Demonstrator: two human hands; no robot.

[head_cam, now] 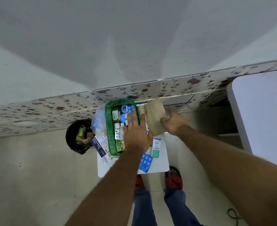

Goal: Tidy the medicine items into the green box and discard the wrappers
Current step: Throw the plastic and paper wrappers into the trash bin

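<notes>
The green box point(109, 126) stands on a small white table point(160, 165), filled with bottles, tubes and blister strips. My left hand point(137, 134) lies flat over the box's right rim, fingers spread, holding nothing. My right hand point(173, 122) pinches the lower edge of a brown paper bag point(154, 115) just right of the box. A blue blister pack point(145, 162) and a white-and-green medicine carton point(156, 148) lie on the table in front. A dark blue leaflet point(98, 144) sticks out left of the box.
A black bin point(72, 137) with wrappers and a green item stands on the floor to the left. A clear plastic bag point(98, 119) of blue items leans beside the box. A larger white table point(261, 115) stands at the right. The floral wall runs behind.
</notes>
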